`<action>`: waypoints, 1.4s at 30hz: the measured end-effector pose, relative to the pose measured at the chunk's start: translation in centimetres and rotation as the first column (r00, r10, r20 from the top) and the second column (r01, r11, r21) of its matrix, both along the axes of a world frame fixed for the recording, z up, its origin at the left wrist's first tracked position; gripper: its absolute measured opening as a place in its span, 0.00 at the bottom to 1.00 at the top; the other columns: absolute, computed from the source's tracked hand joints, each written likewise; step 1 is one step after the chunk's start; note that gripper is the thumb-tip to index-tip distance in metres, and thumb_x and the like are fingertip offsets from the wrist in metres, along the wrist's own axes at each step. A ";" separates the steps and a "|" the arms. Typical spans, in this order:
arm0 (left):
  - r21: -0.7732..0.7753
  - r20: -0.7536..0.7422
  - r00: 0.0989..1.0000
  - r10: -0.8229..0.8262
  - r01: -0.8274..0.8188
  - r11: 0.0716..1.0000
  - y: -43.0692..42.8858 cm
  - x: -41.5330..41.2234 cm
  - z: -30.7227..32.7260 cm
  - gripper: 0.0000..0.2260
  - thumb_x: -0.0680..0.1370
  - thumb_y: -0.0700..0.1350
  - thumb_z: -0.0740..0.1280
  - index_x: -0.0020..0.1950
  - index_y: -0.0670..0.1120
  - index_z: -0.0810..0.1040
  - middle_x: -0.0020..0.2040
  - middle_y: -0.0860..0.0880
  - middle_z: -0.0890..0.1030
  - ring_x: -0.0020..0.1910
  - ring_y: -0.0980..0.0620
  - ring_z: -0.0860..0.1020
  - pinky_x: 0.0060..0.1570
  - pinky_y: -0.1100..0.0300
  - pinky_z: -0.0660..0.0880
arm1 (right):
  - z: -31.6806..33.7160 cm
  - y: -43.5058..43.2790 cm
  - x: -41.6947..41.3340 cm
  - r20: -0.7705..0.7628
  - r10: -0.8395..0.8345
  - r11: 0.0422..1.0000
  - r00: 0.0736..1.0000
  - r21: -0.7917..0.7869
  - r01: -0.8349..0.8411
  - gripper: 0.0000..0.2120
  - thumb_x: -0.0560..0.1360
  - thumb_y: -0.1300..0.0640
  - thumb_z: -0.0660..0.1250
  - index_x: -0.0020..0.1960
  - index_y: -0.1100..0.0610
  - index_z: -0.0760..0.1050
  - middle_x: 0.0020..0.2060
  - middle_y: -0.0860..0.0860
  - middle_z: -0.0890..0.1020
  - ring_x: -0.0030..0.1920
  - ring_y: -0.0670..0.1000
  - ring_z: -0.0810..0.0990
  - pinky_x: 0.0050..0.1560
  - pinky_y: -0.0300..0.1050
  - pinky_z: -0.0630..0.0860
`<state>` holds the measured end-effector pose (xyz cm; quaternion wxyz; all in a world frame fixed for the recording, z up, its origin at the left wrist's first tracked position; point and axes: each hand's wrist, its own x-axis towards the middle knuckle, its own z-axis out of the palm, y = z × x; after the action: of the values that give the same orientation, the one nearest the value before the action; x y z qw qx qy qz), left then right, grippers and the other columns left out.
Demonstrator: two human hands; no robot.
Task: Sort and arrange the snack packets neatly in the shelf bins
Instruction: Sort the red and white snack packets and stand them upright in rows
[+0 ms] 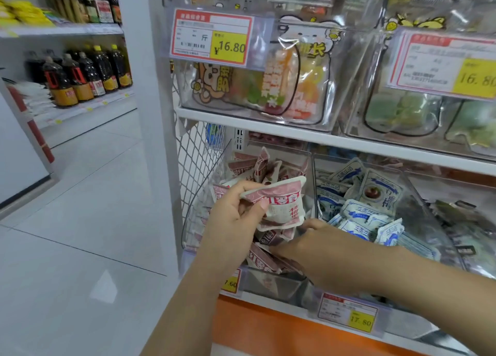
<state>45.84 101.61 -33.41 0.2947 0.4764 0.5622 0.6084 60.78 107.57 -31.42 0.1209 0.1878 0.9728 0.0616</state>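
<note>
My left hand (233, 210) grips a stack of pink-and-white snack packets (279, 202), held upright above the leftmost clear bin (268, 280) on the lower shelf. That bin holds several more pink packets (257, 168), jumbled at the back and lying flat at the front. My right hand (322, 251) reaches down into the same bin, its fingers on the flat pink packets (263, 261) near the front; whether it grips one I cannot tell. The neighbouring bin to the right holds several blue-and-white packets (357, 216).
The upper shelf (268, 122) carries clear bins of colourful sweets with a 16.80 price tag (212, 36). A wire mesh panel (198, 157) closes the rack's left end. Price tags (346, 312) hang on the lower shelf edge. Across the tiled aisle (80, 221), bottles (80, 74) line another shelf.
</note>
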 end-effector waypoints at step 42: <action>-0.281 -0.884 0.417 -0.211 -0.113 0.953 0.2 0.2 -2.5 0.11 0.79 0.55 0.59 0.56 0.58 0.78 0.54 0.58 0.77 0.54 0.61 0.74 0.66 0.61 0.48 | 0.5 4.5 -4.2 0.211 -0.217 0.976 0.953 0.021 0.218 0.05 0.75 0.63 0.60 0.42 0.56 0.73 0.33 0.50 0.74 0.34 0.51 0.71 0.42 0.43 0.72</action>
<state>46.05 101.81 -35.87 0.0308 0.6949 0.7017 0.1540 56.57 112.04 -30.95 0.2304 0.2860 0.9278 0.0662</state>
